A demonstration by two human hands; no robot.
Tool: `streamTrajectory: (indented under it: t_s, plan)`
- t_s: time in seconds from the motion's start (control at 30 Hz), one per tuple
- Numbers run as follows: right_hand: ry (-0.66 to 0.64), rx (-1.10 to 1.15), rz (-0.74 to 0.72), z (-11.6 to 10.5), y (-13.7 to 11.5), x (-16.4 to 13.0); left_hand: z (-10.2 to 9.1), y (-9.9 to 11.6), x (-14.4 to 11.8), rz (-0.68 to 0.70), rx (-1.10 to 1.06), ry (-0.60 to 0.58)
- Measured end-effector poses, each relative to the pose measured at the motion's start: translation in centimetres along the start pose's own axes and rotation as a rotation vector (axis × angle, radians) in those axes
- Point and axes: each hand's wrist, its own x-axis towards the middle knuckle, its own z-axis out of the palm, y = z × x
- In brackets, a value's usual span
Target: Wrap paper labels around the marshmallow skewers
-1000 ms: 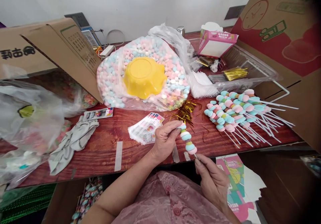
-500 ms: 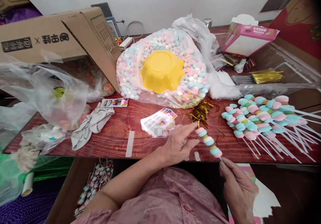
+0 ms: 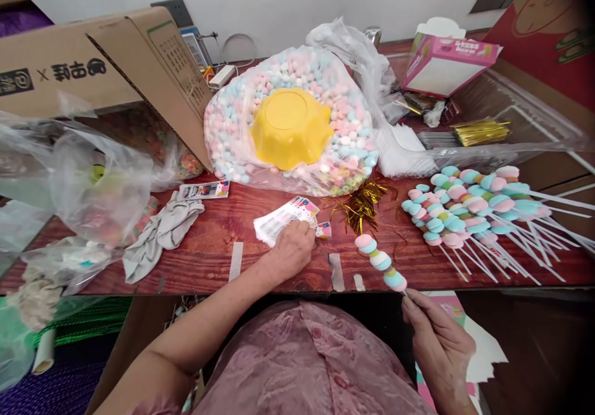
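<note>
In my right hand (image 3: 439, 334), thumb and fingers pinch the thin stick of a marshmallow skewer (image 3: 380, 261). Pink, blue, white and greenish-yellow pieces are threaded along it, and it tilts up to the left above the table's front edge. My left hand (image 3: 292, 251) rests on a fanned stack of printed plastic bags (image 3: 272, 224), its fingers curled together at the right side of the stack. The fingertips are partly hidden. A tuft of gold tinsel ties (image 3: 365, 207) lies just beyond the skewer's tip. To the right is a pile of marshmallow skewers (image 3: 469, 207) with white sticks.
Behind the bags, a yellow bowl (image 3: 290, 127) sits upside down on a large bag of marshmallows (image 3: 223, 133). A cardboard box (image 3: 176, 74) and a grey cloth (image 3: 162, 229) are on the left. At the back right stands a clear plastic bin (image 3: 539, 139) with a pink carton (image 3: 453, 62).
My left hand has moved left from beside the skewer's tip onto the printed bags, its fingers closing. My right hand still holds the skewer. The view has shifted slightly.
</note>
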Motion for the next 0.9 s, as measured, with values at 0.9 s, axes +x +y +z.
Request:
streamTrajectory:
  t_s: [0.9]
  plan:
    - [-0.264, -0.067, -0.246, -0.1, -0.1, 2.2, 0.9, -1.6, -4.5, 0.066, -0.338, 0.177]
